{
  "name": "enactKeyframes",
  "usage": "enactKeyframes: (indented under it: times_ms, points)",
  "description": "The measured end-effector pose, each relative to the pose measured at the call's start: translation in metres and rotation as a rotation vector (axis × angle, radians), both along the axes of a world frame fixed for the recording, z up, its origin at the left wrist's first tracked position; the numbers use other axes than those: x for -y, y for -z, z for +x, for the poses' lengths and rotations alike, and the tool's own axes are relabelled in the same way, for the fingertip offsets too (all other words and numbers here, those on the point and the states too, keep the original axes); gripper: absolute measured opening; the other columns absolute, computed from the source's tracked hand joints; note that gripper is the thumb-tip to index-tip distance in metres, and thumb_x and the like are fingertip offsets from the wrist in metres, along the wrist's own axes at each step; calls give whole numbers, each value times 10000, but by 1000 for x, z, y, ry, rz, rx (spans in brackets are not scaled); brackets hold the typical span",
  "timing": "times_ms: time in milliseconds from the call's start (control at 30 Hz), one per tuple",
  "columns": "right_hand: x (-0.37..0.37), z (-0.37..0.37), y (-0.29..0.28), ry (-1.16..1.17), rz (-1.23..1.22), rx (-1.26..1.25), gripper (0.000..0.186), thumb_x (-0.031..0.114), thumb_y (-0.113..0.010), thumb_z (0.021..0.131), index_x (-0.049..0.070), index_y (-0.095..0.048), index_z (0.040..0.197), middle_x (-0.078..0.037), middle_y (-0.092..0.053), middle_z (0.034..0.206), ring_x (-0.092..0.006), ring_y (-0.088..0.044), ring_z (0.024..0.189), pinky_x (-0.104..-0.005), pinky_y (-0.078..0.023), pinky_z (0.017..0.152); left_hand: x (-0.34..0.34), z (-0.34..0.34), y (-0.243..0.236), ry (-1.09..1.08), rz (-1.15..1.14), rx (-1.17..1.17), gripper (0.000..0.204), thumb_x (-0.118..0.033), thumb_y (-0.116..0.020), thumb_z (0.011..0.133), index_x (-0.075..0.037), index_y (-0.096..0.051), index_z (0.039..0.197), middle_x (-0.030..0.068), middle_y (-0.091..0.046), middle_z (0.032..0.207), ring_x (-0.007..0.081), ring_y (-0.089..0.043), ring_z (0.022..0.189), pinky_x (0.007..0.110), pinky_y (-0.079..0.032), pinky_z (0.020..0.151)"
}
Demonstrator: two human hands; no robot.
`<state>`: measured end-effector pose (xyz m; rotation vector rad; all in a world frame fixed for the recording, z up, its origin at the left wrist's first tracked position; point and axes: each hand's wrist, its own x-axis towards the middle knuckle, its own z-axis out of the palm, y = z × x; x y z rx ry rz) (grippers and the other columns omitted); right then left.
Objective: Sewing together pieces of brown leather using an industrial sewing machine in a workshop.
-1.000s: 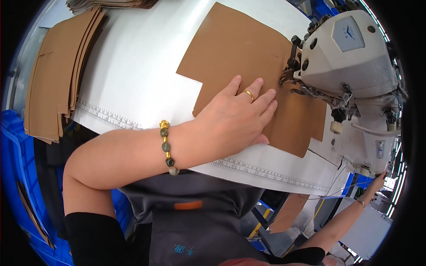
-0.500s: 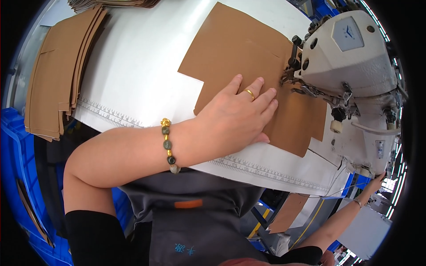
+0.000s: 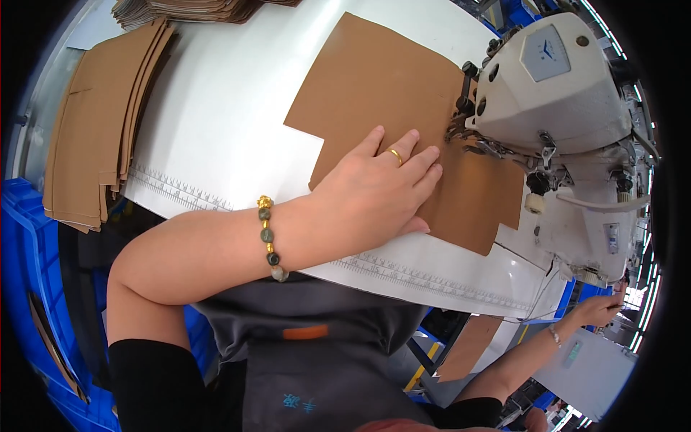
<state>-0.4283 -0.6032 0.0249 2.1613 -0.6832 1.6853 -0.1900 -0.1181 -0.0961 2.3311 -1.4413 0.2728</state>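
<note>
A brown flat panel [image 3: 374, 79], notched at its corners, lies on the white table and passes under the needle end of a white sewing machine [image 3: 554, 93]. On the panel's near part rests my left hand [image 3: 385, 180], palm down, fingers stretched and slightly spread, just left of the presser area. The hand wears a gold ring, and a beaded bracelet [image 3: 266, 234] circles the wrist. My right hand [image 3: 603, 309] reaches up at the far right, beside the lower right end of the machine. Its fingers are small and partly hidden there, so their grip is unclear.
Stacked brown panels [image 3: 93, 129] hang over the table's left edge, with another stack [image 3: 187, 7] at the back. Printed ruler markings [image 3: 403, 273] run along the near edge. Blue crates [image 3: 29, 252] stand below left. Another brown panel [image 3: 471, 345] lies below the table's right part.
My right hand has come down and left a little, and more of it shows beside the machine. The left hand stays flat on the panel; the whole view has shifted slightly.
</note>
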Motion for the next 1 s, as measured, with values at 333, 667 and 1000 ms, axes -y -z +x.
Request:
enactKeyframes:
  times_ms: [333,667,1000]
  points:
    - [-239,166,81,-837,1,-1088,370,131,-735,805,139,-727,1175,-81,-734,1041,-229,-704,743,-336,-535,603,-3,2,-6,20,53,-46,650,-489,-658,890,-72,-566,1379,91,-515,1471,306,-457,1380,502,-395,1112]
    - [-203,193,115,-858,107,-899,155,248,-751,789,132,-797,881,-113,-657,659,-314,-635,574,-383,-474,513,0,1,-20,23,118,-44,685,-503,-661,876,-81,-541,1403,87,-513,1476,311,-470,1377,500,-397,1105]
    - [-231,187,109,-904,-122,-820,559,68,-761,700,147,-697,1250,-3,-740,984,-176,-715,798,-308,-554,673,-1,2,-22,25,149,-20,702,-509,-666,867,-86,-535,1411,84,-512,1482,308,-480,1373,494,-405,1100]
